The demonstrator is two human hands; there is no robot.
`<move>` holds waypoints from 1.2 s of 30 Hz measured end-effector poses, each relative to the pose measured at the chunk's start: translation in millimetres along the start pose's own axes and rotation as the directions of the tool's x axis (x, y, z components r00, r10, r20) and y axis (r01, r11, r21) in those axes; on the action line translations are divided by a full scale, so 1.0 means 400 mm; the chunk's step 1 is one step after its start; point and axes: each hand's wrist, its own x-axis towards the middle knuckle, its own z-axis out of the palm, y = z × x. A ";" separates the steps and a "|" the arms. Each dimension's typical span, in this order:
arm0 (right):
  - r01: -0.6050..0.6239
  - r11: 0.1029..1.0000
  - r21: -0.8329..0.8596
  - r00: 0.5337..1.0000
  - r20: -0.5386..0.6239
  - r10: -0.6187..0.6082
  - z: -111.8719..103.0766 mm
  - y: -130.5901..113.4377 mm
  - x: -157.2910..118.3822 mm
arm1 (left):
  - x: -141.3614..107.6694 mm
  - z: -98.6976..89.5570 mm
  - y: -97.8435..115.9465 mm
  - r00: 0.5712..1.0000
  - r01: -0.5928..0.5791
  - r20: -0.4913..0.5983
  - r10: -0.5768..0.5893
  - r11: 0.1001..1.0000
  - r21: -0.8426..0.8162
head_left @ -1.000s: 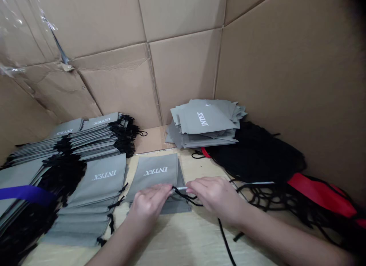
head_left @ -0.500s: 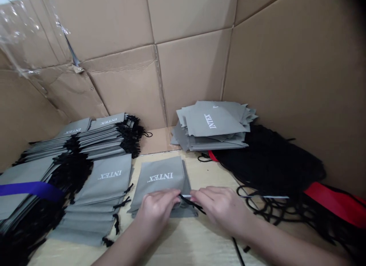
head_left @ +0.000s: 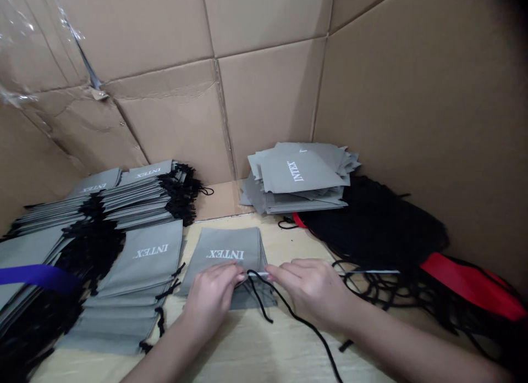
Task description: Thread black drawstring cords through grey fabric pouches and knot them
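Several grey drawstring bags printed INTEX (head_left: 218, 241) lie stacked in front of me. Over the near part of this stack, my left hand (head_left: 214, 295) is closed in a pinch; what lies between its fingertips is hidden. My right hand (head_left: 311, 289) is closed around a thin pale rod (head_left: 371, 271), which sticks out on both sides of it. Near the left fingertips, a black cord (head_left: 307, 321) loops over the rod's tip. One short cord end hangs down, and the longer part runs under my right hand toward the near edge.
Bags with knotted black cords (head_left: 142, 262) fan out on the left, beside taller stacks (head_left: 136, 199) and a purple band (head_left: 37, 276). At the back stands a pile of grey bags (head_left: 305, 177). Black cord bundles (head_left: 371, 223) with red wraps (head_left: 466, 284) lie right. Cardboard walls (head_left: 264, 97) surround the surface.
My hands have drawn slightly apart, exposing more rod and the cord looped over its tip. A cord end now hangs free between them. The view has shifted slightly.
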 end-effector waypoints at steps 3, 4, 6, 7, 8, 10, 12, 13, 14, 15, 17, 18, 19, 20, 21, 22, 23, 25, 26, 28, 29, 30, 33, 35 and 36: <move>0.100 0.990 -0.103 0.994 -0.027 -0.103 -0.005 -0.001 -0.004 | -0.002 0.008 -0.002 0.999 -0.033 -0.023 0.033 0.999 -0.020; 0.122 0.984 -0.131 0.991 -0.032 -0.127 -0.007 -0.004 -0.004 | -0.004 0.013 -0.002 0.999 -0.044 -0.030 0.043 0.999 -0.021; 0.150 0.973 -0.177 0.987 -0.034 -0.159 -0.010 -0.012 -0.003 | -0.007 0.021 0.000 0.998 -0.053 -0.041 0.052 0.998 -0.020; 0.151 0.971 -0.186 0.986 -0.038 -0.161 -0.011 -0.016 -0.002 | -0.007 0.022 0.001 0.998 -0.049 -0.046 0.048 0.999 -0.021; 0.135 0.975 -0.176 0.989 -0.042 -0.145 -0.011 -0.019 -0.001 | -0.007 0.021 0.003 0.998 -0.038 -0.044 0.036 0.999 -0.025; 0.043 0.995 -0.093 0.999 -0.029 -0.046 -0.008 -0.022 0.004 | -0.004 0.011 0.008 1.000 0.005 -0.002 -0.005 1.000 -0.024; -0.097 0.995 0.032 0.995 0.020 0.097 -0.005 -0.019 0.008 | 0.002 -0.005 0.011 0.995 0.054 0.078 -0.054 0.998 0.011; -0.169 0.981 0.091 0.985 0.052 0.165 -0.005 -0.017 0.011 | 0.005 -0.014 0.011 0.991 0.070 0.113 -0.075 0.997 0.044; -0.233 0.962 0.141 0.971 0.081 0.224 -0.005 -0.015 0.014 | 0.008 -0.021 0.010 0.987 0.080 0.131 -0.090 0.994 0.080; -0.287 0.940 0.184 0.956 0.109 0.271 -0.007 -0.014 0.018 | 0.011 -0.026 0.007 0.986 0.084 0.134 -0.099 0.990 0.112; -0.369 0.895 0.249 0.926 0.175 0.333 -0.012 -0.014 0.025 | 0.014 -0.029 -0.003 0.989 0.072 0.118 -0.089 0.987 0.146; -0.396 0.878 0.269 0.914 0.210 0.348 -0.016 -0.016 0.029 | 0.014 -0.026 -0.008 0.991 0.056 0.110 -0.074 0.986 0.155; -0.416 0.865 0.280 0.903 0.241 0.356 -0.020 -0.019 0.032 | 0.015 -0.023 -0.013 0.993 0.033 0.105 -0.050 0.986 0.162; -0.430 0.857 0.284 0.894 0.265 0.361 -0.023 -0.021 0.035 | 0.015 -0.019 -0.018 0.995 0.002 0.102 -0.020 0.985 0.174; -0.439 0.851 0.288 0.888 0.281 0.363 -0.025 -0.023 0.037 | 0.016 -0.015 -0.020 0.995 -0.028 0.097 0.010 0.981 0.194; -0.446 0.845 0.294 0.884 0.291 0.365 -0.026 -0.024 0.039 | 0.017 -0.012 -0.021 0.995 -0.058 0.090 0.038 0.973 0.222; -0.452 0.839 0.303 0.881 0.298 0.367 -0.026 -0.025 0.040 | 0.018 -0.010 -0.020 0.995 -0.083 0.083 0.064 0.964 0.253; -0.449 0.830 0.331 0.883 0.305 0.356 -0.022 -0.025 0.040 | 0.021 -0.008 -0.013 0.992 -0.118 0.085 0.096 0.943 0.311; -0.437 0.831 0.343 0.889 0.302 0.344 -0.019 -0.025 0.038 | 0.023 -0.008 -0.007 0.990 -0.125 0.105 0.096 0.936 0.328; -0.388 0.858 0.337 0.912 0.272 0.306 -0.013 -0.025 0.033 | 0.024 -0.008 0.006 0.983 -0.114 0.173 0.058 0.936 0.334; -0.353 0.882 0.313 0.926 0.250 0.282 -0.010 -0.026 0.030 | 0.024 -0.007 0.012 0.976 -0.094 0.216 0.025 0.943 0.318; -0.313 0.909 0.274 0.940 0.224 0.256 -0.008 -0.027 0.026 | 0.023 -0.006 0.017 0.966 -0.064 0.257 -0.014 0.954 0.292; -0.138 0.986 0.091 0.986 0.104 0.128 -0.008 -0.028 0.017 | 0.017 0.003 0.026 0.939 0.064 0.323 -0.118 0.983 0.172; 0.025 0.997 -0.076 1.000 -0.001 -0.025 -0.014 -0.024 0.013 | 0.013 0.009 0.027 0.931 0.145 0.327 -0.164 0.986 0.080; 0.104 0.982 -0.158 0.993 -0.040 -0.111 -0.017 -0.020 0.012 | 0.012 0.010 0.027 0.927 0.179 0.329 -0.182 0.983 0.038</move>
